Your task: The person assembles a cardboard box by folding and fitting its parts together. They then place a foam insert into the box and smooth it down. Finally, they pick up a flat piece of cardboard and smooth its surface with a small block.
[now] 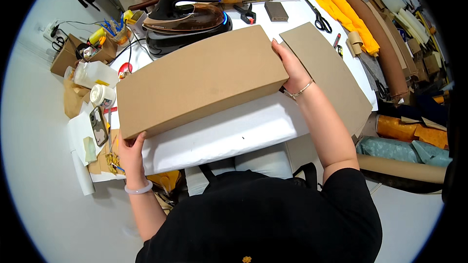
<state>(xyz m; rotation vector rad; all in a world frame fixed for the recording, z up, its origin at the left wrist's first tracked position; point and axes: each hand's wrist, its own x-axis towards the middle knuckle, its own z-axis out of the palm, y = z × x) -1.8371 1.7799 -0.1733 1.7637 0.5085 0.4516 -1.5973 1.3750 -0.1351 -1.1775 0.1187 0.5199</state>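
A long brown cardboard box (200,75) is held slantwise over the white table (214,141), its right end farther from me. At the near left corner, my left hand (131,156) grips it, thumb on the near side and the other fingers mostly hidden. My right hand (291,70) is closed round the right end, fingertips at the far corner. Under and beside my right forearm lies a flat grey-brown board (331,75), reaching past the table's right front edge. Whether the box's underside touches the table cannot be made out.
Behind the box stands a steam iron (187,17) on its base. A clamp (246,14), a small grey block (276,12) and black scissors (321,22) lie at the back. Yellow cloth (341,12) and a brown roll (385,48) line the right. Leftward are a white jar (102,96) and phone (99,126).
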